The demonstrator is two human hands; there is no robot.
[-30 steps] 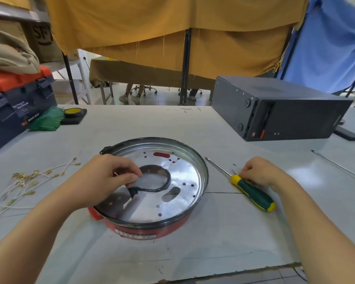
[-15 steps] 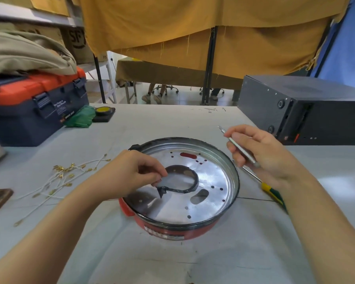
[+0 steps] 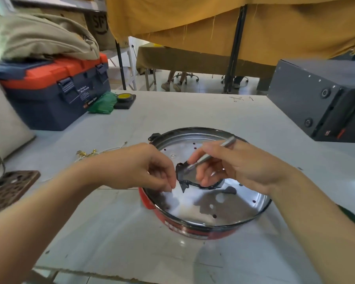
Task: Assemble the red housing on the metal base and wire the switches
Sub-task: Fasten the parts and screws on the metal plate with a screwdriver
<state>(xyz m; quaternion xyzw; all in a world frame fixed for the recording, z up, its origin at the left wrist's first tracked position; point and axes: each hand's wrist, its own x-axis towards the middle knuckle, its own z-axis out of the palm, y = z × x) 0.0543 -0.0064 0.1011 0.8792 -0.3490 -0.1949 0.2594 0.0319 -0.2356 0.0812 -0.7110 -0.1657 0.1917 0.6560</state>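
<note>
1. Two hands meet over the metal base (image 3: 223, 210), which sits in the red housing (image 3: 193, 232) on the table (image 3: 131, 232)
2. Right hand (image 3: 238, 167) pinches a thin tool (image 3: 211, 154), tip at the black ring (image 3: 181, 178), likely to seat it
3. Left hand (image 3: 143, 167) hovers beside it, fingers loosely curled, holding nothing, ready to steady

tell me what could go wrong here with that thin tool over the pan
1. The right hand holds the thin metal tool like a pen; its tip could slip off the black ring piece and scratch the metal base.
2. The left hand sits close to that tip and could get poked.
</note>
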